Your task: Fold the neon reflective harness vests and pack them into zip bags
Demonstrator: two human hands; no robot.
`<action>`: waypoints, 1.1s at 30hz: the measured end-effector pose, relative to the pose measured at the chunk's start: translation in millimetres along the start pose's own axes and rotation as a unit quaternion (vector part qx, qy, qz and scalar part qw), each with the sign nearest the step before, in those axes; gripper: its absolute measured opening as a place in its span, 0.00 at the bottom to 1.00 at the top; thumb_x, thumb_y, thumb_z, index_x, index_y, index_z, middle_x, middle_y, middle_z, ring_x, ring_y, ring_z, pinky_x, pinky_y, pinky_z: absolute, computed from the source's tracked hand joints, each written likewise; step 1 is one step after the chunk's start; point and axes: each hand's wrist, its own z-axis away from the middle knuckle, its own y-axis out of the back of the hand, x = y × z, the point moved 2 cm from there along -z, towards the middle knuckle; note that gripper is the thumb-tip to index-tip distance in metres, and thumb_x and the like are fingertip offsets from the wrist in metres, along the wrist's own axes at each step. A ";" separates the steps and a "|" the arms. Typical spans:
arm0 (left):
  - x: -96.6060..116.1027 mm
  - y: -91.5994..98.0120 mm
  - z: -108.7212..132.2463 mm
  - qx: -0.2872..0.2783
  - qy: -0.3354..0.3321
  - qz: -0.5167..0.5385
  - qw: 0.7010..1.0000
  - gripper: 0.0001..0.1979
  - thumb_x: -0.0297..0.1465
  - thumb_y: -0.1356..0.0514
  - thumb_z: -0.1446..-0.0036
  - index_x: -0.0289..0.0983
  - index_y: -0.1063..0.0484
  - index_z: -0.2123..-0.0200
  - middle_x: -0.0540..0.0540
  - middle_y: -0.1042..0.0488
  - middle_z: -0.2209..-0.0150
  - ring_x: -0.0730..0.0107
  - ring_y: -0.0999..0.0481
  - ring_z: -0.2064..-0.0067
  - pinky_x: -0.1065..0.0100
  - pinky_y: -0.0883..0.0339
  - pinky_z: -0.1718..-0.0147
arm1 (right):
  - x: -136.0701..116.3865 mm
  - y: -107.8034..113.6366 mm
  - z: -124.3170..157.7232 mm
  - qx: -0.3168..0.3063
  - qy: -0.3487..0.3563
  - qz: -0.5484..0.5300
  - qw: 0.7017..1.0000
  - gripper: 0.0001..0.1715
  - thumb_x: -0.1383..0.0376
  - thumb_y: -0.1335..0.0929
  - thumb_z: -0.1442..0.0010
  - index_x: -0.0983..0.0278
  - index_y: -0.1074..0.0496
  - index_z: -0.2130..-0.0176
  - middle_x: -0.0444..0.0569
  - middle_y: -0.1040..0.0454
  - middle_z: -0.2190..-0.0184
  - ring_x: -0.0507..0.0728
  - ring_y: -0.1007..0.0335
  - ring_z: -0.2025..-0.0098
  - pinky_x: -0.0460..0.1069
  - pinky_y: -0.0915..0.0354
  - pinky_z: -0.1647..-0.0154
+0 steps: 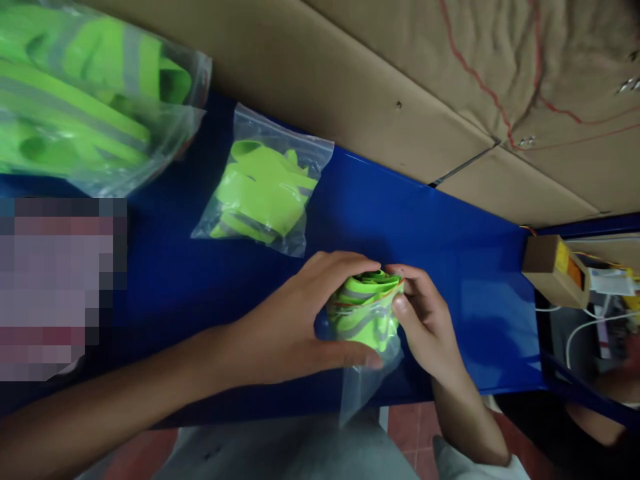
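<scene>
A folded neon-green reflective vest (364, 312) sits partly inside a clear plastic bag (361, 387) on the blue table (450, 267). My left hand (295, 320) wraps around the left side of the vest and bag, fingers curled over it. My right hand (425, 320) pinches the bag's top edge at the vest's right side. The bag's lower end hangs over the table's near edge.
A sealed clear bag with a green vest (263, 187) lies farther back on the table. A large bag of several green vests (85, 93) sits at far left. Cardboard sheets (400, 73) line the back. A small cardboard box (553, 267) stands at the right edge.
</scene>
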 end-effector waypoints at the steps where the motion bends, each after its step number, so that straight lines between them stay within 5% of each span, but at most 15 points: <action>1: -0.6 -1.5 0.0 -0.001 0.001 -0.025 1.000 0.35 0.43 0.30 0.41 0.39 0.37 0.36 0.41 0.29 0.38 0.57 0.31 0.38 0.61 0.36 0.39 | 0.7 -1.4 -0.1 -0.001 0.002 0.002 1.000 0.18 0.58 0.31 0.30 0.53 0.31 0.41 0.46 0.20 0.50 0.53 0.21 0.55 0.45 0.25 0.59; 7: -5.2 -8.1 1.5 -0.061 -0.022 0.029 0.997 0.20 0.33 0.42 0.29 0.41 0.33 0.36 0.45 0.24 0.42 0.65 0.26 0.42 0.65 0.33 0.43 | -1.7 -5.6 1.7 -0.013 -0.008 0.034 0.999 0.18 0.58 0.32 0.29 0.54 0.29 0.41 0.41 0.20 0.65 0.49 0.26 0.68 0.43 0.29 0.69; 11: -8.5 -5.9 -0.3 -0.085 0.066 0.154 0.982 0.20 0.37 0.40 0.30 0.44 0.33 0.37 0.47 0.21 0.46 0.67 0.22 0.49 0.69 0.31 0.53 | -7.1 -4.1 1.2 0.003 -0.009 0.028 1.000 0.14 0.59 0.30 0.31 0.56 0.26 0.46 0.42 0.19 0.63 0.50 0.23 0.65 0.43 0.28 0.68; 14: -8.9 -4.7 -2.3 -0.100 0.126 0.223 0.961 0.15 0.38 0.40 0.30 0.41 0.29 0.45 0.50 0.20 0.59 0.72 0.23 0.62 0.73 0.34 0.65 | -8.1 -3.3 0.4 0.018 -0.034 0.014 0.999 0.09 0.60 0.29 0.32 0.58 0.25 0.52 0.41 0.21 0.69 0.48 0.27 0.72 0.41 0.33 0.74; 17: -9.7 -7.0 -2.2 -0.141 0.140 0.201 0.959 0.12 0.41 0.40 0.31 0.38 0.28 0.53 0.55 0.31 0.72 0.77 0.33 0.73 0.74 0.43 0.74 | -6.2 -4.5 2.0 0.030 -0.044 -0.002 0.999 0.06 0.61 0.27 0.34 0.61 0.27 0.61 0.38 0.25 0.76 0.46 0.32 0.79 0.40 0.39 0.80; 21: -10.1 -13.5 0.4 -0.200 0.073 0.143 0.967 0.14 0.40 0.42 0.30 0.36 0.28 0.63 0.53 0.32 0.73 0.75 0.32 0.71 0.71 0.40 0.69 | -2.8 -7.1 6.9 0.045 -0.015 0.037 0.998 0.06 0.66 0.26 0.36 0.61 0.27 0.63 0.40 0.22 0.74 0.48 0.27 0.75 0.42 0.34 0.75; 27: -7.2 -8.2 -2.1 -0.134 0.029 0.123 0.983 0.08 0.33 0.40 0.31 0.38 0.23 0.53 0.44 0.21 0.51 0.65 0.24 0.47 0.66 0.35 0.47 | -3.1 -3.8 1.0 0.062 0.078 0.028 0.995 0.04 0.66 0.28 0.34 0.60 0.28 0.62 0.47 0.21 0.62 0.55 0.22 0.59 0.51 0.26 0.59; 30: -6.7 -5.9 -3.5 -0.113 0.019 0.116 0.987 0.09 0.34 0.39 0.31 0.37 0.22 0.53 0.45 0.20 0.55 0.66 0.22 0.52 0.67 0.35 0.50 | -2.1 -3.6 -3.2 0.068 0.099 0.018 0.993 0.04 0.64 0.29 0.33 0.60 0.29 0.61 0.46 0.22 0.64 0.55 0.23 0.61 0.52 0.27 0.60; 33: -10.2 -10.6 -2.5 -0.159 0.015 0.092 0.983 0.07 0.34 0.37 0.32 0.38 0.20 0.57 0.48 0.18 0.58 0.69 0.21 0.55 0.67 0.38 0.51 | -0.6 -9.2 -4.3 0.059 0.101 0.021 0.993 0.04 0.66 0.28 0.34 0.60 0.28 0.62 0.45 0.24 0.68 0.54 0.25 0.65 0.51 0.28 0.63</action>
